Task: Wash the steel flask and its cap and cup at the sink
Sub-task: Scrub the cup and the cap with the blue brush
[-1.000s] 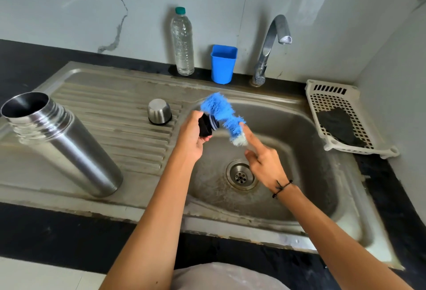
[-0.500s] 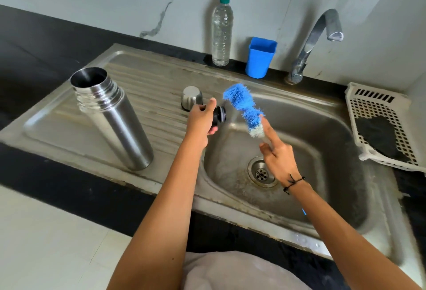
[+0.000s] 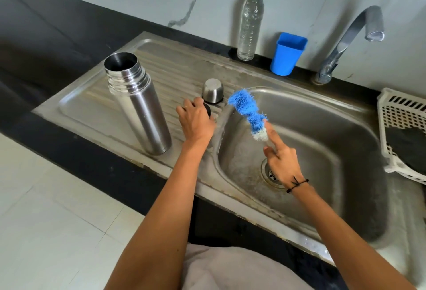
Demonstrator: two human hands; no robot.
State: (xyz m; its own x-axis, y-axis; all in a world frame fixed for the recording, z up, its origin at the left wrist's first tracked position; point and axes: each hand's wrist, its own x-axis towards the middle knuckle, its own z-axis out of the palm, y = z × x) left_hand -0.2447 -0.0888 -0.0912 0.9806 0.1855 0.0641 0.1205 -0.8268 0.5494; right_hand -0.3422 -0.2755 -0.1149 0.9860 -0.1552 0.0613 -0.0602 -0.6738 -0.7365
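left hand (image 3: 196, 121) seemingly gripping black cap (image 3: 207, 109) beside cup (image 3: 213, 91), right hand (image 3: 282, 158) gripping brush (image 3: 247, 109)

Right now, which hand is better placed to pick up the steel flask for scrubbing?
Left. The left hand, holding the black cap, is beside the upright open steel flask on the drainboard. The right hand holds the blue bottle brush over the basin.

Flask (image 3: 138, 102) and cup (image 3: 213, 90) crowd the drainboard (image 3: 92, 102); basin (image 3: 322, 128) lies open.
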